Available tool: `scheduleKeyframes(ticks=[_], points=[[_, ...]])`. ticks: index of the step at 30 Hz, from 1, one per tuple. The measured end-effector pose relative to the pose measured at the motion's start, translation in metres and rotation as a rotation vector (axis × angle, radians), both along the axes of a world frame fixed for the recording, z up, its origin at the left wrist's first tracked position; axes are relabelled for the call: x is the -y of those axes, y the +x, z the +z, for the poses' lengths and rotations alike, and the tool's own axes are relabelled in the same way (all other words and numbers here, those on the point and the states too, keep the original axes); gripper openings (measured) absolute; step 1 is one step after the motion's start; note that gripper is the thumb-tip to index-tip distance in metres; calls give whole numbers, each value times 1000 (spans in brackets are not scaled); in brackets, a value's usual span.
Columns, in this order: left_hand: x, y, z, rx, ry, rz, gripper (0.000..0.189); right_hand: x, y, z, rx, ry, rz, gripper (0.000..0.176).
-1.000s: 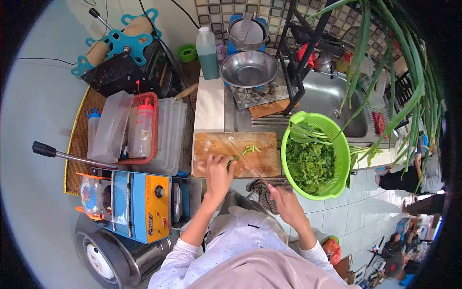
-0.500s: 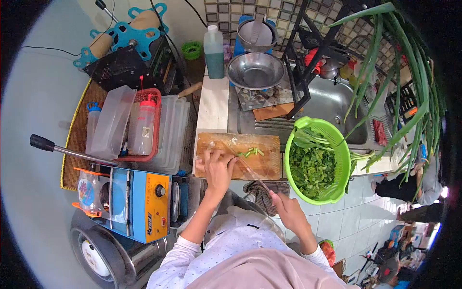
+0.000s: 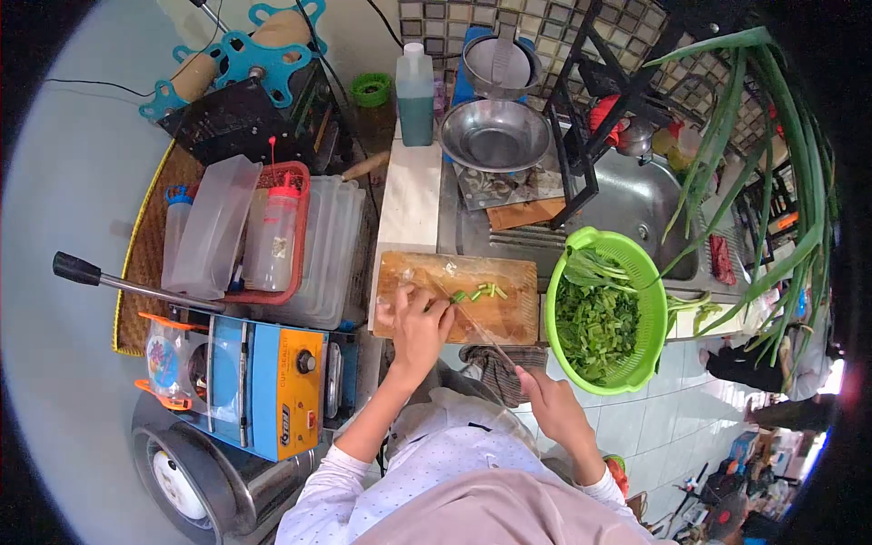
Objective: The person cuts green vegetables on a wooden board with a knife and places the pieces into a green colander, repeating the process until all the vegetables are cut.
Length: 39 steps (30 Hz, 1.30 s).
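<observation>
A wooden cutting board (image 3: 513, 318) lies on the counter's front edge. My right hand (image 3: 556, 409) grips a knife (image 3: 488, 338), whose blade slants up and left across the board. Over the board's left half, my left hand (image 3: 418, 329) has its fingers bent and pressed together beside the blade; what they hold is too small to make out. Small cut green pieces (image 3: 490, 291) lie just right of the blade. To the right of the board, a green basket (image 3: 661, 338) holds chopped leafy greens (image 3: 595, 320).
Behind the board are a metal bowl (image 3: 495, 136), a bottle of green liquid (image 3: 415, 100) and a sink (image 3: 640, 195). Long green leaves (image 3: 790, 136) hang at the right. A blue and orange machine (image 3: 300, 386) stands at the left. A person (image 3: 804, 368) is at the far right.
The whole view has shifted slightly, moving the scene a little to the right in the picture. Both hands stay at the board in nearly the same pose, with the knife still held.
</observation>
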<state>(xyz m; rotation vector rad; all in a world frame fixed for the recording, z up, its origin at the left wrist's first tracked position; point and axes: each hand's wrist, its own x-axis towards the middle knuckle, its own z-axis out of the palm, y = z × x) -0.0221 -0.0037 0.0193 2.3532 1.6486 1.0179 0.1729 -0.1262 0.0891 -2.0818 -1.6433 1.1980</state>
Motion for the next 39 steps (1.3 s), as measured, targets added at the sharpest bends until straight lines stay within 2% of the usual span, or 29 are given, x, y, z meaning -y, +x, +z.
scheduleKeyframes(ticks=[5,7,11,17,20,23,26,30,32,35,39], points=[[2,-2,-7,58,-29,-40,11,2,-6,4,27,-32,-3,39],[0,-1,-7,69,-51,-50,11,-1,-14,11,152,-19,53,38],[1,-1,-5,20,-59,-49,11,-7,-25,-14,179,37,60,38],[8,-2,6,-14,-51,-16,11,-31,-32,-33,104,144,57,39],[6,-7,-11,9,-65,-33,11,-29,-23,-38,5,213,30,43],[9,-10,-1,-33,-61,-16,14,-23,-14,-35,-89,221,16,42],[7,-10,-6,72,-90,-7,14,-14,-9,-20,-92,210,4,41],[6,-4,-2,51,-68,1,10,-8,-8,-7,-79,136,-38,40],[2,-1,-15,161,-61,-67,8,-5,-7,-8,-96,133,-58,40],[0,1,-25,120,-58,-41,9,0,-4,-13,-63,125,-18,41],[6,3,-9,56,-54,27,11,4,-4,-12,-2,51,13,40]])
